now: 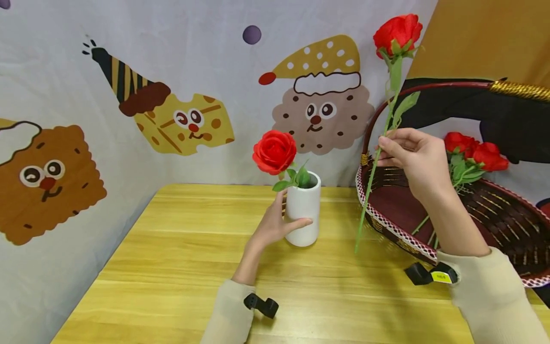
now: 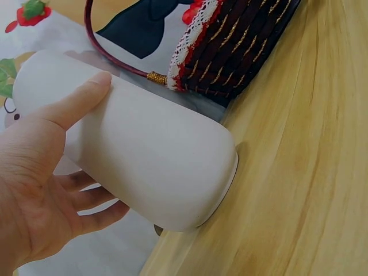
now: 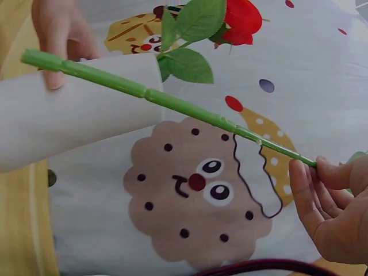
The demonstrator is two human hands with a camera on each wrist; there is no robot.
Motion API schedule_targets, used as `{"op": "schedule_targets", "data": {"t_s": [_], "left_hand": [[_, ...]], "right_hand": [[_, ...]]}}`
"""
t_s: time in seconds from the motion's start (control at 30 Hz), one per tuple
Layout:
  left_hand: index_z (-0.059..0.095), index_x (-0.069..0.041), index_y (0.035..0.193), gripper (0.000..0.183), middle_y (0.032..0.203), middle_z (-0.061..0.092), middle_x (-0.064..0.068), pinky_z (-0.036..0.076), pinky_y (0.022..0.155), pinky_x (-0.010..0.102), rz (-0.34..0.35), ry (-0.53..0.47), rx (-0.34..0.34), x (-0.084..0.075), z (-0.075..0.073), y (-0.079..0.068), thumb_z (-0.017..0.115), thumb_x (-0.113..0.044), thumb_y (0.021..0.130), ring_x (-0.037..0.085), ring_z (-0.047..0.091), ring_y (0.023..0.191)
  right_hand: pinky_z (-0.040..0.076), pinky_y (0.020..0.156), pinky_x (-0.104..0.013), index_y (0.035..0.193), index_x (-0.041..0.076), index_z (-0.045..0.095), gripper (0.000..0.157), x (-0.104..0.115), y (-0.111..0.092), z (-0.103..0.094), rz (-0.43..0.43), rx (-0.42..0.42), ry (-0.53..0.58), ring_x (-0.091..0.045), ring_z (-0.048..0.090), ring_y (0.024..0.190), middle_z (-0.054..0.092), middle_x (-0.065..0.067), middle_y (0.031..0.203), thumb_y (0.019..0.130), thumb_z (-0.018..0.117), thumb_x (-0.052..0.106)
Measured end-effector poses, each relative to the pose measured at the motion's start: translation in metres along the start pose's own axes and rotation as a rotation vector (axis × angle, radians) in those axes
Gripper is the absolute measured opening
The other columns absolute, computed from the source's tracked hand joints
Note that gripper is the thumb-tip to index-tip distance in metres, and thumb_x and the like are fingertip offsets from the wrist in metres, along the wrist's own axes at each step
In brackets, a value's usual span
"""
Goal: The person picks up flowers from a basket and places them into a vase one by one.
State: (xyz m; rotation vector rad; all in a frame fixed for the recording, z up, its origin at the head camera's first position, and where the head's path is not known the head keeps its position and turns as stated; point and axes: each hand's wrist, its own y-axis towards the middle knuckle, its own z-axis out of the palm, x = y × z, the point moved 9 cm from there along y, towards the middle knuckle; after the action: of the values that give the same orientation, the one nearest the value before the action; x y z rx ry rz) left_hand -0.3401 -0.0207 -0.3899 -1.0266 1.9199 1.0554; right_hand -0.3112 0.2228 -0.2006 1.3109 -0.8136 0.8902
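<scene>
A white cylindrical vase [image 1: 302, 215] stands upright on the wooden table, and one red artificial rose [image 1: 275, 152] leans out of its mouth to the left. My left hand [image 1: 275, 220] grips the vase from its left side, thumb across the front and fingers behind, as the left wrist view also shows. Between thumb and fingertips my right hand [image 1: 418, 160] pinches the green stem of a second red rose [image 1: 397, 36]. That rose is held upright to the right of the vase, bloom high, the stem's lower end hanging apart from the vase.
A dark woven basket [image 1: 386, 234] with lace trim and a tall handle [image 1: 451, 85] stands at the right. More red roses [image 1: 487, 155] lie in it. Behind the wooden table [image 1: 180, 267] hangs a cloth [image 1: 193, 43] printed with cartoon snacks.
</scene>
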Motion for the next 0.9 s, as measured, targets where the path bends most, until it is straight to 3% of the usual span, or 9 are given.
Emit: {"op": "schedule_targets", "data": {"t_s": [0.37, 0.67, 0.9], "left_hand": [[0.023, -0.031, 0.138, 0.086, 0.129, 0.045, -0.007, 0.042, 0.091, 0.034, -0.004, -0.024, 0.005, 0.001, 0.001, 0.0, 0.076, -0.043, 0.071, 0.018, 0.046, 0.116], [0.022, -0.03, 0.139, 0.087, 0.13, 0.045, -0.007, 0.042, 0.091, 0.034, -0.001, -0.024, 0.009, 0.002, 0.001, 0.001, 0.076, -0.044, 0.071, 0.019, 0.046, 0.116], [0.023, -0.029, 0.139, 0.088, 0.129, 0.045, -0.007, 0.042, 0.09, 0.034, -0.008, -0.021, 0.009, 0.002, 0.0, 0.0, 0.076, -0.043, 0.071, 0.017, 0.047, 0.115]], "right_hand": [[0.052, 0.056, -0.033, 0.089, -0.012, 0.064, 0.024, 0.027, 0.032, 0.014, -0.097, -0.08, 0.121, -0.024, 0.061, 0.058, 0.065, -0.017, 0.076, 0.073, 0.074, 0.002], [0.054, 0.057, -0.03, 0.089, -0.012, 0.062, 0.025, 0.041, 0.048, 0.024, -0.157, -0.12, 0.11, -0.026, 0.06, 0.057, 0.065, -0.018, 0.075, 0.074, 0.073, 0.004], [0.054, 0.056, -0.03, 0.086, -0.011, 0.061, 0.022, 0.052, 0.057, 0.03, -0.205, -0.17, 0.167, -0.026, 0.06, 0.055, 0.063, -0.019, 0.075, 0.073, 0.074, 0.002]]}}
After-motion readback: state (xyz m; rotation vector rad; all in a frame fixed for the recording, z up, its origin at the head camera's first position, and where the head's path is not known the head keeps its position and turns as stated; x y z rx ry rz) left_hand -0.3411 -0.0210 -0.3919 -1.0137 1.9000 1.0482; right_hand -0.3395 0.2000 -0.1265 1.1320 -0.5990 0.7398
